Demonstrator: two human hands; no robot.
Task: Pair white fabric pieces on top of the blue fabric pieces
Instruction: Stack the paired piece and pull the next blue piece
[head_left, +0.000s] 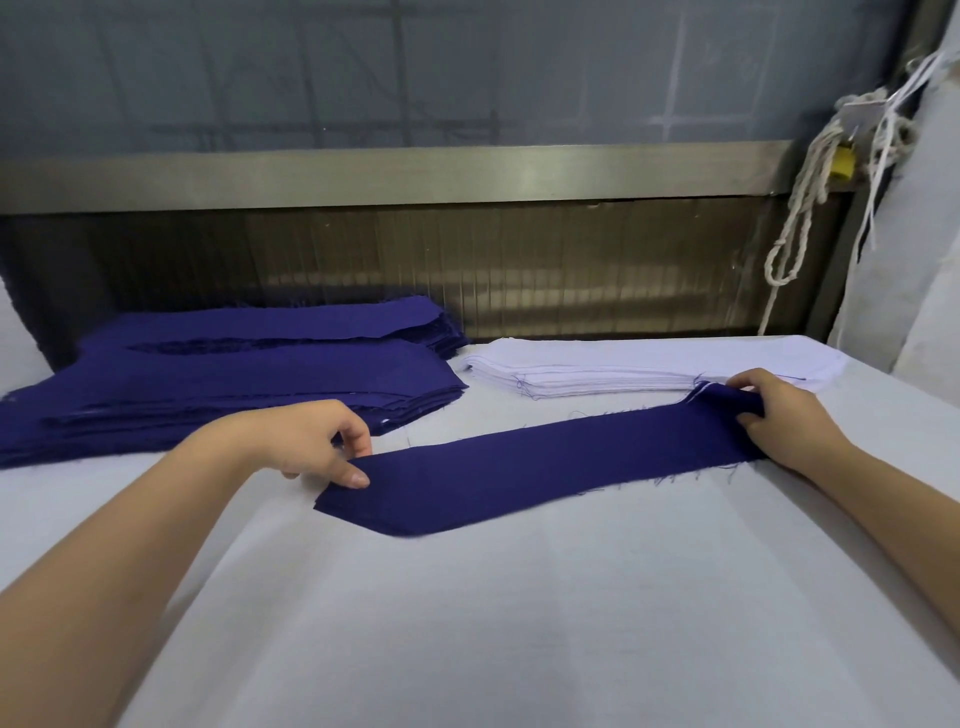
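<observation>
A long dark blue fabric piece (540, 467) lies stretched across the middle of the white table (467, 623). My left hand (317, 441) pinches its left end between thumb and fingers. My right hand (779, 421) grips its right end, where the cloth is bunched. Behind on the left sit two stacks of blue fabric pieces (234, 374). A stack of white fabric pieces (623, 369) lies behind on the right, just beyond my right hand.
A metal rail and ribbed panel (467, 270) run along the table's far edge. White cords (810, 208) hang at the far right beside a pale cloth roll (914, 234). The table's front half is bare white cloth.
</observation>
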